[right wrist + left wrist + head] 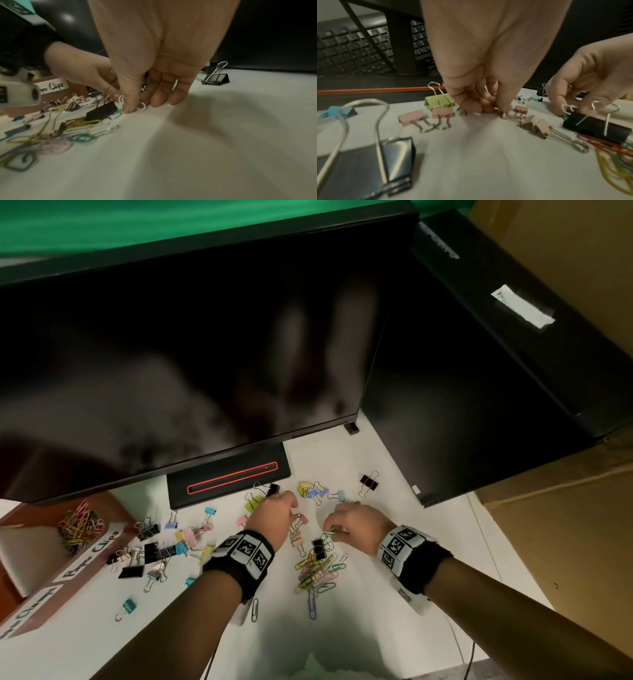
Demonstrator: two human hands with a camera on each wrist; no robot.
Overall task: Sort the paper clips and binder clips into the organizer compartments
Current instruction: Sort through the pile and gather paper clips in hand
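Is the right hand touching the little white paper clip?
Touching. The right wrist view shows the right hand with its thumb and fingertips closed around the white paper clip, pinching it against the table.

organizer [51,583] cut off by left edge, its nearer label too blurred to read; monitor [191,354] hides keyboard [351,47].

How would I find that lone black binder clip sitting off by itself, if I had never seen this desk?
Start at the big dark monitor and go to its lower right corner, where the white desk shows. There, beyond the right hand, lies the black binder clip. It lies apart from the pastel clips to its left, and is the only black one on that side.
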